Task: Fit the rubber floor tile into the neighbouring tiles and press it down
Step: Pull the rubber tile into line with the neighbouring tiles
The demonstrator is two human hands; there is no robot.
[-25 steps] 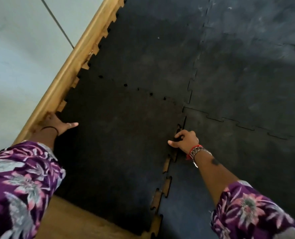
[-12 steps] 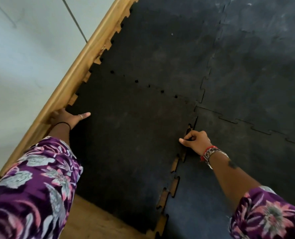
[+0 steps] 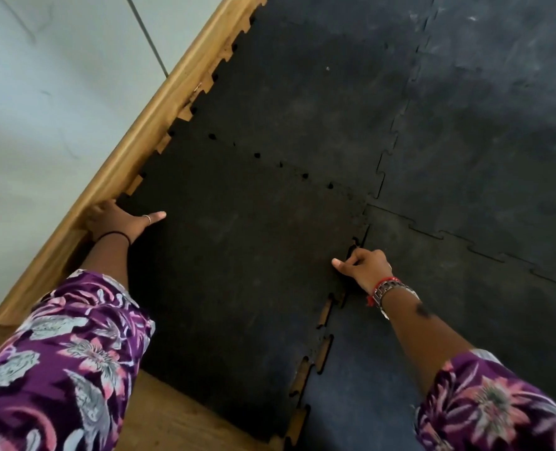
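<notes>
Both hands grip the loose tile (image 3: 237, 262): left hand (image 3: 120, 219) at skirting-board (image 3: 133, 141) edge, right hand (image 3: 364, 268) pinching opposite toothed edge. No legible markings.

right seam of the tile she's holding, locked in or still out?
Partly out: wood floor shows through gaps along the tile seam below the right hand.

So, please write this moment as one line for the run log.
tile | left hand at skirting edge | right hand grips right seam | seam gaps open | not pressed flat
</notes>
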